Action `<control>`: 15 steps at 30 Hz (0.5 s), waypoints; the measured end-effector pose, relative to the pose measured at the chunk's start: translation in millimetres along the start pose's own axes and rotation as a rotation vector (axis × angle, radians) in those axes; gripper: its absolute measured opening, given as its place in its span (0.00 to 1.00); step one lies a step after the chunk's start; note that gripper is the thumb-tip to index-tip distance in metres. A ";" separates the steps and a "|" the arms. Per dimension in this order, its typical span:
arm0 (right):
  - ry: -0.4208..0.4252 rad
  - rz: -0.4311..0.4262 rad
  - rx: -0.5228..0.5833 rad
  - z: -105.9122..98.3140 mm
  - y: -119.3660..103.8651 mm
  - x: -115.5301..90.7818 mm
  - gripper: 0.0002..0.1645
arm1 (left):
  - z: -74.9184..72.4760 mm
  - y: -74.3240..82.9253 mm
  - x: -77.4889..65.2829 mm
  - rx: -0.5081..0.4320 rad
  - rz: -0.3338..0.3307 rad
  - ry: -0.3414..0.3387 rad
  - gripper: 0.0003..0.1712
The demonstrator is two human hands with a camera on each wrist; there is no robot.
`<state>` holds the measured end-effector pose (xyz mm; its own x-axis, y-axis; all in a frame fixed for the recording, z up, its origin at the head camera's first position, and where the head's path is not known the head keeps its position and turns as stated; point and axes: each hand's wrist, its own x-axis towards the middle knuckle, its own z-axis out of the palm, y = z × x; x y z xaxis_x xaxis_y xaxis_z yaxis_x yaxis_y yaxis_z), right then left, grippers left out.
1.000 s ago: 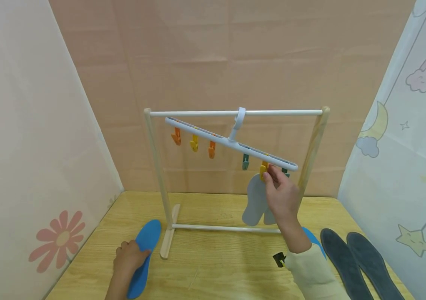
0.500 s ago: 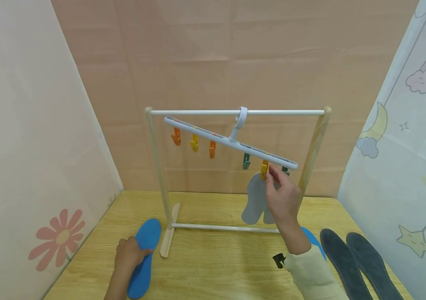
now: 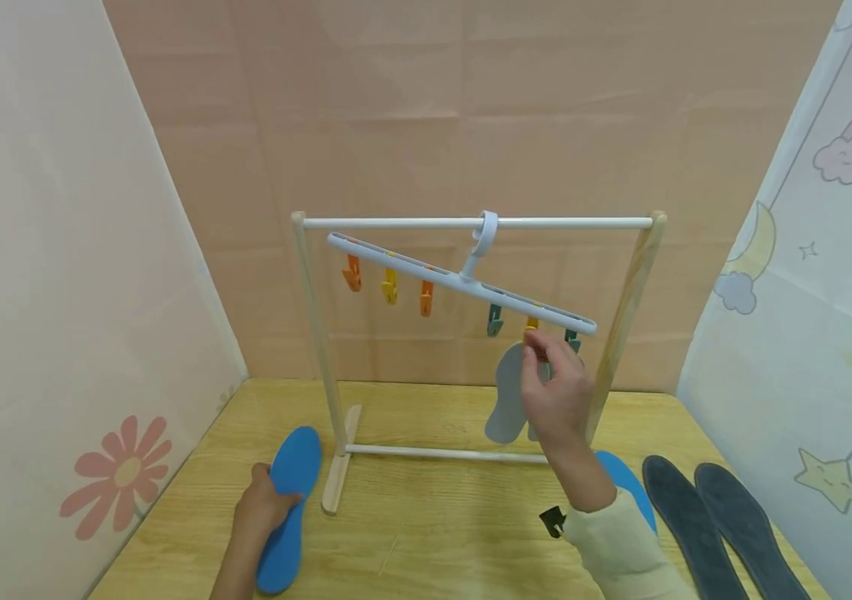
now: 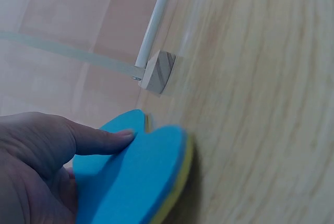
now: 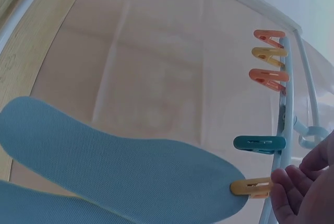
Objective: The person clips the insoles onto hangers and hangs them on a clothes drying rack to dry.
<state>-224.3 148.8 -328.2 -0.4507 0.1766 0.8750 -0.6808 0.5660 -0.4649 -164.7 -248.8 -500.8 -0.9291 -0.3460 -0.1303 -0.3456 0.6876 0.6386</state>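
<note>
My left hand (image 3: 259, 506) grips a blue insole (image 3: 293, 508) at its waist, thumb on the top face. In the left wrist view the blue insole (image 4: 133, 177) shows a yellow underside edge. My right hand (image 3: 557, 387) is raised at the low right end of the tilted white clip hanger (image 3: 411, 265), its fingers bent right at a yellow clip (image 5: 250, 186). That clip bites the end of a grey insole (image 5: 130, 158), which hangs down. I cannot tell whether the fingers pinch the clip. A second grey insole (image 5: 47, 205) hangs beside it.
The hanger hooks over the top bar (image 3: 396, 222) of a wooden stand. Orange (image 3: 352, 273), yellow and green clips line it. Two dark grey insoles (image 3: 689, 521) and another blue insole (image 3: 628, 483) lie at right. A small black object (image 3: 552, 522) is by the right sleeve.
My right hand has shifted slightly left, now covering much of the yellow clip. My left hand keeps its grip, and the blue insole has moved slightly upward in view.
</note>
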 end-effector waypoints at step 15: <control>-0.235 0.122 -0.024 12.5 -10.0 1.6 0.23 | -9.7 9.9 -12.4 -0.101 0.036 -0.006 0.41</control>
<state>-225.3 133.3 -323.9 -0.6522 0.0549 0.7561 -0.6003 0.5716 -0.5593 -155.3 -243.9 -485.5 -0.9418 -0.3176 -0.1102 -0.2968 0.6313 0.7165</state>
